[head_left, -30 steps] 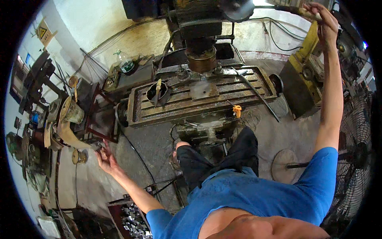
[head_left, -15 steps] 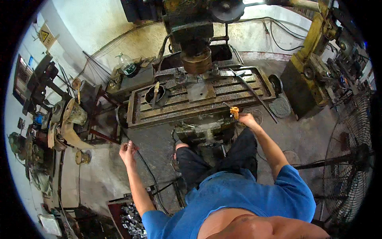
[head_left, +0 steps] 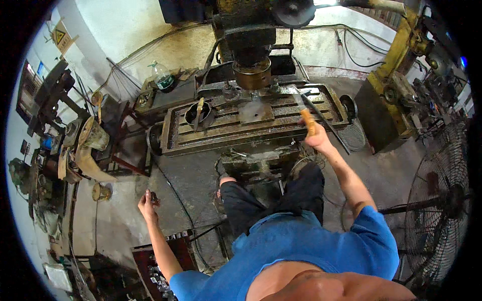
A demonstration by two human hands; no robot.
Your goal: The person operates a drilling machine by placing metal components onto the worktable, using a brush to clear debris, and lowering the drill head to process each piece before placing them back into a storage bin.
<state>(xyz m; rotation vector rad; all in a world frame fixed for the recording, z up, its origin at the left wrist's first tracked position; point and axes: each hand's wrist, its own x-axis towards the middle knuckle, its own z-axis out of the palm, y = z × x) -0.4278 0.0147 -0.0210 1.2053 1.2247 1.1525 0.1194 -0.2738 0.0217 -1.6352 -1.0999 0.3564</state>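
Note:
My right hand [head_left: 317, 141] is closed around a brush with a pale wooden handle [head_left: 308, 122], held at the front right of the slotted table [head_left: 221, 131] of a milling machine. A flat metal plate [head_left: 256, 112] lies in the middle of that table, under the spindle head [head_left: 252, 73]. My left hand [head_left: 147, 202] hangs low at my left side over the concrete floor, pinching a small dark piece [head_left: 154, 200]. A dark round bowl with a stick in it [head_left: 197, 113] stands on the table's left part.
A long metal bar [head_left: 324, 119] lies slanted across the table's right end. A plastic bottle [head_left: 161, 76] stands behind the machine. Cluttered stands [head_left: 83, 140] line the left. A red crate of parts [head_left: 158, 271] is by my left leg. A large fan [head_left: 442, 195] stands on the right.
My right hand came down from high on the machine to the table's front edge and took hold of the brush. My left hand drew in toward my side.

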